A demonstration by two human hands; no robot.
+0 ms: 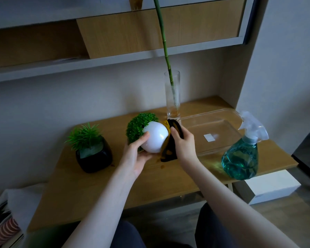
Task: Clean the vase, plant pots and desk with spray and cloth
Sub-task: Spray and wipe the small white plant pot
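Your left hand (135, 154) cups the round white pot (155, 137), thumb over its near side and fingers underneath, holding it tipped so its bushy green plant (140, 125) points away from you and to the left. The pot is lifted clear of the desk (89, 190), held above its middle. Your right hand (183, 143) grips the dark cloth (171, 140), which has a mustard-yellow side, and presses it against the right flank of the pot; the cloth hangs down below your fingers towards the wood.

To the left of your left hand, well apart, the black pot (94, 158) with a spiky plant stands upright on the desk. Beyond the cloth, just behind your right hand, the tall glass vase (172, 94) stands with a long green stem (164, 43) rising out of it. Right of your right hand lies a clear plastic tray (195, 122), and further right, near the desk's edge, the spray bottle (241, 158) with blue-green liquid stands upright.
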